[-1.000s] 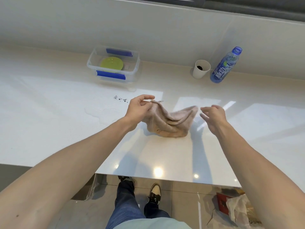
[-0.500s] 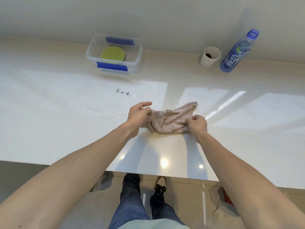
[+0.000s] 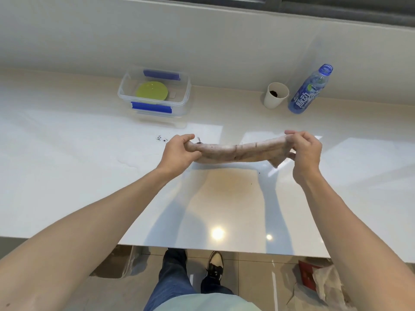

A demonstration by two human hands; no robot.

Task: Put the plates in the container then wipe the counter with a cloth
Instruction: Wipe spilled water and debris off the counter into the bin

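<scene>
Above the worktop (image 3: 67,176), my left hand (image 3: 178,153) and right hand (image 3: 304,151) each had a grip on one end of the beige cloth (image 3: 235,151), fingers curled round it, so it hung stretched between them as a loose roll, clear of the surface. Dark specks (image 3: 161,138) lay on the white top just beside my left hand. Farther back stood the clear container (image 3: 155,93) with blue clips, a green plate (image 3: 152,90) lying flat inside it. Well to its right, near the wall, a white paper cup (image 3: 275,95) stood just beside a blue drink bottle (image 3: 311,89).
</scene>
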